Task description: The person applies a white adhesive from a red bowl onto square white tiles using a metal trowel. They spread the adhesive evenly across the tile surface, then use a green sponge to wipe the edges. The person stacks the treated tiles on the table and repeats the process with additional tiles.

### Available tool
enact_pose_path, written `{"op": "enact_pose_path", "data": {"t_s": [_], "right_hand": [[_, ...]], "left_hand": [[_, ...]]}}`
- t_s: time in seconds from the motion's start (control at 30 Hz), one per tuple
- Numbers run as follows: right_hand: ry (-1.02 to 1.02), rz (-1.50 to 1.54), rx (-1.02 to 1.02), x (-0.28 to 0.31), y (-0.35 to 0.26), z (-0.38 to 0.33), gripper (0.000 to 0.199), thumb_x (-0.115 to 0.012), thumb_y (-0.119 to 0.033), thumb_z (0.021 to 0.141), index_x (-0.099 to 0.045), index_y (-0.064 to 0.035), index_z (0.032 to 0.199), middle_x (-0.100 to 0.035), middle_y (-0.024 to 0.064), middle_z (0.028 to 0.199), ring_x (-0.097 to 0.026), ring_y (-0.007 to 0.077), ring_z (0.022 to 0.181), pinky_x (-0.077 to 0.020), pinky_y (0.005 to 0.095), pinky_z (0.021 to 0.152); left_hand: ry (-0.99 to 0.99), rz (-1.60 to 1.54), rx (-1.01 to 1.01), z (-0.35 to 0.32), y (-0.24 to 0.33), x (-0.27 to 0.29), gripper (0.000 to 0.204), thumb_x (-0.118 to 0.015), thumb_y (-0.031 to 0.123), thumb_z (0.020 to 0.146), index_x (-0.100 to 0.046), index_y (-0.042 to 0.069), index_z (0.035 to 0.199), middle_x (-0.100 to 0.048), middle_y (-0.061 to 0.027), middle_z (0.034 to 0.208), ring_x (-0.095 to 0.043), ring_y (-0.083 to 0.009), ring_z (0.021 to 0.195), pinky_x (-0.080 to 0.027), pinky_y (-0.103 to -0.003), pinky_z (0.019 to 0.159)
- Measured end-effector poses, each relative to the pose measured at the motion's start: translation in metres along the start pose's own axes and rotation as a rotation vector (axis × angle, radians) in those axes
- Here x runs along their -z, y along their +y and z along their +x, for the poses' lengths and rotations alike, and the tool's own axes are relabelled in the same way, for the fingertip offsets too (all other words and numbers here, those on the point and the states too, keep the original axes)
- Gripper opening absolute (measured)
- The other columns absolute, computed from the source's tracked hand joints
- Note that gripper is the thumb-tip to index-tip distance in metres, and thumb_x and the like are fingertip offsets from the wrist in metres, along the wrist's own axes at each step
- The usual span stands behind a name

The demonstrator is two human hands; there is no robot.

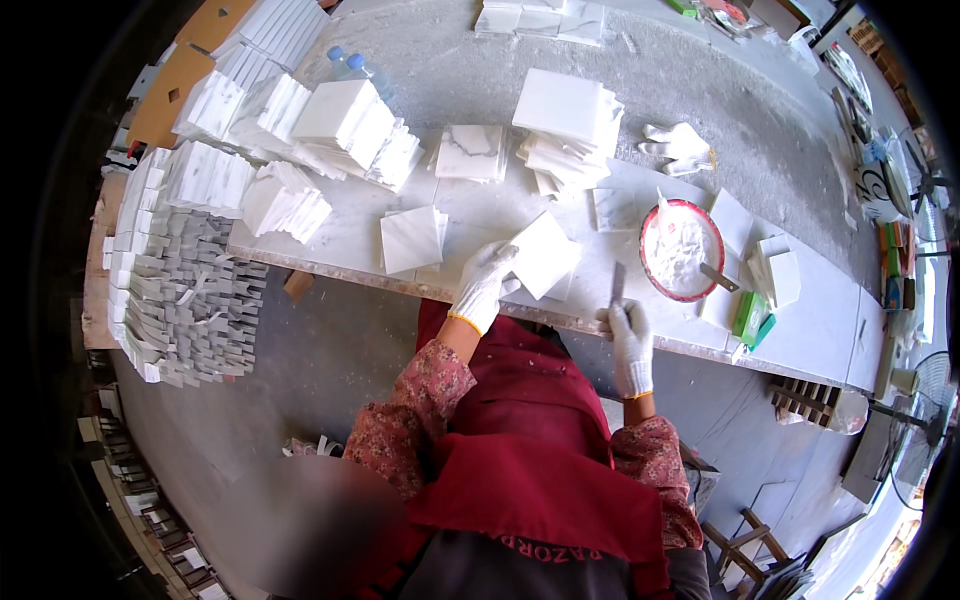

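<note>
My left hand (486,284), in a white knit glove, grips the left edge of a square white marble tile (541,254). The tile is tilted over the front of the worktable, partly covering another tile (567,282). Also gloved, my right hand (630,340) is closed around a thin flat-bladed scraper (618,282), its blade pointing away from me. Right of the scraper sits a red-rimmed bowl (648,275) of white paste (680,245), with a putty knife (719,277) leaning over its rim.
Left of my hands lies a small tile pile (412,240). Taller tile stacks (565,115) stand behind, more (340,120) at the far left. A spare glove (678,145), a green box (750,318) and loose tiles (775,272) surround the bowl. The table's front edge (360,279) runs before me.
</note>
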State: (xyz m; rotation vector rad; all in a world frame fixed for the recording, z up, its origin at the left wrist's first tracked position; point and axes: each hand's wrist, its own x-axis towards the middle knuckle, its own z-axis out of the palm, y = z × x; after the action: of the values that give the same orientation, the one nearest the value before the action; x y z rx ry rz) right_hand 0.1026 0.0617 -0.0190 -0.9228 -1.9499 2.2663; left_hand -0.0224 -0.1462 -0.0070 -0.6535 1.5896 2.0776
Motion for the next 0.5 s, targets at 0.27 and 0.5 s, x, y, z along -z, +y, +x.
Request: {"op": "enact_pose_path", "data": {"t_s": [0.27,0.5], "right_hand": [[0.517,-0.494,0.296,0.094,-0.025,0.042,0.020,-0.056,-0.015,0.096,-0.065,-0.0021,0.108,-0.059,0.0045,0.065,-0.050,0.0088,0.058,-0.0425,0.0283,0.056],[0.383,-0.463,0.187,0.110,-0.011,0.076,0.027,-0.055,-0.020,0.094,-0.070,0.0007,0.104,-0.061,0.0062,0.065,-0.053,0.0118,0.056,-0.0429,0.0296,0.056]], "left_hand": [[-0.182,0.396,-0.574,-0.001,0.020,-0.091,0.028,-0.069,0.020,0.088,-0.068,0.004,0.111,-0.069,-0.0036,0.093,-0.063,-0.0129,0.078,-0.050,-0.027,0.070],[-0.062,0.697,-0.969,-0.012,-0.023,-0.154,0.019,-0.063,0.019,0.089,-0.068,0.008,0.104,-0.069,-0.0136,0.096,-0.066,-0.0343,0.084,-0.052,-0.041,0.073]]}}
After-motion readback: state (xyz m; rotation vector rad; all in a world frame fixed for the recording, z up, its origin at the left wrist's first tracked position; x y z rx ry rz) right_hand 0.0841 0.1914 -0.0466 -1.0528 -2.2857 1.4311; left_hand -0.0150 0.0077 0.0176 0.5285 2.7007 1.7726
